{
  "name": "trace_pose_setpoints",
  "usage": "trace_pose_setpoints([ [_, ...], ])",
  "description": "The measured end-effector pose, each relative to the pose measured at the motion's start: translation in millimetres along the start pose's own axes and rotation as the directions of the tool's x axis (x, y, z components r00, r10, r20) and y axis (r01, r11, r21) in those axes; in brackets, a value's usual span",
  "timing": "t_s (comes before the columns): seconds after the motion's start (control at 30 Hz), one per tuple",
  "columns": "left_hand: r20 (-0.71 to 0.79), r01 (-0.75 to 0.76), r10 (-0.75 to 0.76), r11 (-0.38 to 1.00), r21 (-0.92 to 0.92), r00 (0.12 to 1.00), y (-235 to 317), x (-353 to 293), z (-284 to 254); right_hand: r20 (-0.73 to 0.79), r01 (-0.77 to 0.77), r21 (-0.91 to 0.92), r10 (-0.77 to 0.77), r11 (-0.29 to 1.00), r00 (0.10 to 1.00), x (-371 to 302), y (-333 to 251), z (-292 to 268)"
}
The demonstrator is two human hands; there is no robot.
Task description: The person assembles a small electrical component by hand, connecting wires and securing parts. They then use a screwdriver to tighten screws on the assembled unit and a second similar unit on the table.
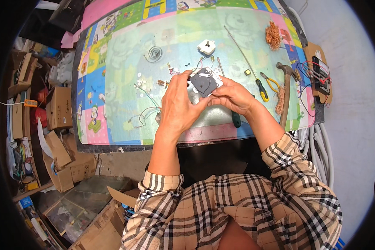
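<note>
Between both hands, above the middle of the table, I hold a dark grey plastic mechanism (203, 82) with a white side and a small white lever on its face. My left hand (178, 102) curves around its left side, the fingers at its upper edge and the thumb near its bottom. My right hand (233, 96) pinches its lower right side. Just beyond lies a white round part (206, 47) with a dark centre. A flat coil spring (154, 53) rests farther left. Small brass-coloured pieces (162, 83) and thin coloured wires (143, 114) lie by my left hand.
Right of my hands lie a long screwdriver (261, 89), yellow-handled pliers (270, 82), a hammer (286, 89) and a copper wire bundle (273, 36). A dark green handle (236, 119) shows under my right forearm. A black device with leads (321, 75) sits beyond the right edge.
</note>
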State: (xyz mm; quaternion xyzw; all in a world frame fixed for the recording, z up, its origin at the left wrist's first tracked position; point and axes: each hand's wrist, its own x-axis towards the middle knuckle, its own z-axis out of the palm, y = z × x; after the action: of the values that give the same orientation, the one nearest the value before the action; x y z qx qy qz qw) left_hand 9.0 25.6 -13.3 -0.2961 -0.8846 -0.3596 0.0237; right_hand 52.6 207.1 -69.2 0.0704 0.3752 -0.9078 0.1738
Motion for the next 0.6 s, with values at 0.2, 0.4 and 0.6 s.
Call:
trace_pose_setpoints([
  [0.2,-0.012,0.025,-0.026,0.999,-0.048,1.000,-3,1,-5,-0.032,-0.021,-0.027,0.021,0.999,0.999,-2,0,1],
  [0.4,-0.154,0.096,-0.134,0.968,-0.232,0.979,-25,5,-31,-0.015,-0.021,-0.056,0.020,0.998,1.000,-3,-7,9],
  [0.6,-0.132,0.055,-0.068,0.994,-0.098,0.989,-16,5,-27,-0.015,-0.022,-0.065,0.021,0.998,1.000,-3,-5,7],
])
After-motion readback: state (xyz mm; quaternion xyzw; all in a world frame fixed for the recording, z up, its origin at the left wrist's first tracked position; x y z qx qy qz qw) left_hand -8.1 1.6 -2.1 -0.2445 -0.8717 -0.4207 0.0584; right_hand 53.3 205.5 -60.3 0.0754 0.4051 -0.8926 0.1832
